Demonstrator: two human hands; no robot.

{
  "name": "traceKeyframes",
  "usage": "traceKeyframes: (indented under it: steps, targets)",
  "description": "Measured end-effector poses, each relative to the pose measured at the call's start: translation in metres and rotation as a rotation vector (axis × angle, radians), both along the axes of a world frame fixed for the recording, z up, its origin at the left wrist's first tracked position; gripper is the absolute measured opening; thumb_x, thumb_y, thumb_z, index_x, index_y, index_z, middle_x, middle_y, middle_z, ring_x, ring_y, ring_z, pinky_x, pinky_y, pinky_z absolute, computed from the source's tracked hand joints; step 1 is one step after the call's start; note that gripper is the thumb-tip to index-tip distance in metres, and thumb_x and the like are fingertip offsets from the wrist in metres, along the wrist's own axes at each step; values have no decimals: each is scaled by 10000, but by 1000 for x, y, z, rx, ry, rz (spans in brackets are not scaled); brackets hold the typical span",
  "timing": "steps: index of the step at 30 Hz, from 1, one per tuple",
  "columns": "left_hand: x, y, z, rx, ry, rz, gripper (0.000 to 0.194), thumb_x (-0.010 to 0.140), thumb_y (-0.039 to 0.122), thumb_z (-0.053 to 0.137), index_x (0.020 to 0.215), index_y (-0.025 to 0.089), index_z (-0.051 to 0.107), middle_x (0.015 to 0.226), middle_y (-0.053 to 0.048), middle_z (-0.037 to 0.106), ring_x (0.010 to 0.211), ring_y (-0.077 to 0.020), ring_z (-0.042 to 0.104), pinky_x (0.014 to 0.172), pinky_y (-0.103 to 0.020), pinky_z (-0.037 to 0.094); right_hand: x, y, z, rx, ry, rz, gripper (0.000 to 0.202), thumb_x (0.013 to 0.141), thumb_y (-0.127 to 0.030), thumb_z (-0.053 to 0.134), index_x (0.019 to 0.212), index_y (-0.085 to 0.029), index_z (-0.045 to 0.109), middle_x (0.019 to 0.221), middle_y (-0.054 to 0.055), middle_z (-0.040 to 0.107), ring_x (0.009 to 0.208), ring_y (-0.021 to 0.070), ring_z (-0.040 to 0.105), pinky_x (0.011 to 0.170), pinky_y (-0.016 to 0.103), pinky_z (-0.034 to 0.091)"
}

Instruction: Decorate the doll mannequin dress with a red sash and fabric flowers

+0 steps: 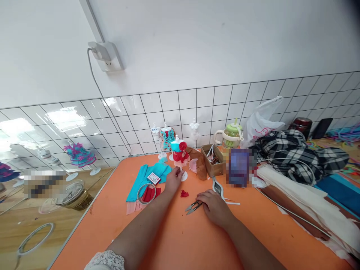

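Observation:
My left hand [174, 180] reaches to the stand below a small mannequin in a red and turquoise dress [180, 150], its fingers closed at the stand beside the white round base [183, 176]. Under the fingers of my right hand [212, 204] are small black-handled thread snips [194, 207], resting on the orange table [174, 240] with their blades pointing left. A red fabric scrap [184, 193] lies between my hands. To the left are turquoise cloth [140, 182], a small labelled box [154, 178] and a ring [138, 195] over folded red cloth [149, 194].
Behind stand other small mannequins [194, 131]. An open cardboard box [209, 170], a green-lidded jug [233, 135], a white plastic bag [263, 120] and a checked cloth [298, 153] are at the right. A cable [108, 108] hangs down the wall.

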State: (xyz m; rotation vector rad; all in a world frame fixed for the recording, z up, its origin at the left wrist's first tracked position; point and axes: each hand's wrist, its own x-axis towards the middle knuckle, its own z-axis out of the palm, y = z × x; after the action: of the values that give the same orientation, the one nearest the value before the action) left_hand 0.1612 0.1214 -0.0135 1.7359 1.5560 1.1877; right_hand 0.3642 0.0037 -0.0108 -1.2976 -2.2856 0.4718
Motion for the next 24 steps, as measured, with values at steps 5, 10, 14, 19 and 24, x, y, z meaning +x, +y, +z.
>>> traceKeyframes:
  steps: [5,10,14,19,24]
  targets:
    - [-15,-48,10,24,-92,97,331,799,321,562,1080,183,454,1058,-86,581,887,-162,602,764,-304,506,1,0,2,12,37,-51,398,736,-72,463,1066,-227,621,1093,32,645,1024,203,504,883,351,385]
    - [-50,-121,12,-5,-117,-6,194,822,320,546,963,201,488,921,-42,566,817,-158,569,732,-295,494,-16,-4,7,28,13,-137,310,846,-239,456,1118,-228,604,1078,60,638,1020,226,508,880,367,385]
    - [-66,-145,6,-74,-56,-112,215,853,334,506,1015,197,540,931,-60,598,840,-177,572,758,-320,481,-47,2,12,31,-127,-190,362,868,-309,463,1206,-217,553,1081,90,627,1005,247,508,844,359,383]
    - [-70,-136,5,-86,-83,-86,277,847,396,506,994,182,602,943,-76,638,846,-197,594,756,-329,480,-71,19,19,-20,-251,-280,170,813,-283,565,942,-210,650,961,72,625,934,226,531,761,311,382]
    - [-73,-136,6,-114,-173,-117,372,829,425,529,1110,193,600,1019,-83,649,938,-211,600,806,-326,478,-85,17,29,-138,-50,-144,137,824,-293,561,881,-222,664,875,25,645,843,170,564,688,254,378]
